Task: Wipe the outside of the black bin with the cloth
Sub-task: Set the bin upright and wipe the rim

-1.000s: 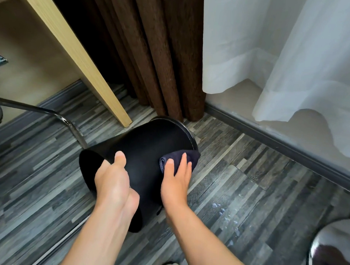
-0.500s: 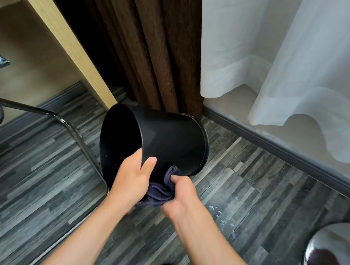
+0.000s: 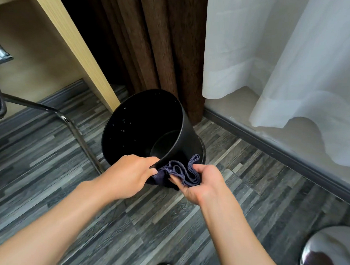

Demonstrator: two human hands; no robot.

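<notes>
Nearest to us, our right hand (image 3: 200,183) has come off the bin wall and now pinches the bunched dark cloth (image 3: 180,171) between thumb and fingers, where a second ago it pressed that cloth flat against the side. Our left hand (image 3: 128,174) has shifted too: it is closed on the near rim of the black bin (image 3: 188,137), thumb outside, fingertips tucked over the edge and out of sight.

The bin has swung from lying on its side to nearly upright, its mouth tipped toward us and its base on the wood-look floor (image 3: 237,195). We judge the wiping is paused while we regather the cloth and turn a fresh side of the wall toward us.

Part of the cloth is hidden between our hands. The bin's far and left outer walls are out of view, so we cannot tell how clean they are. Pale specks dot the inside. Beyond it hangs the brown curtain (image 3: 163,51).
</notes>
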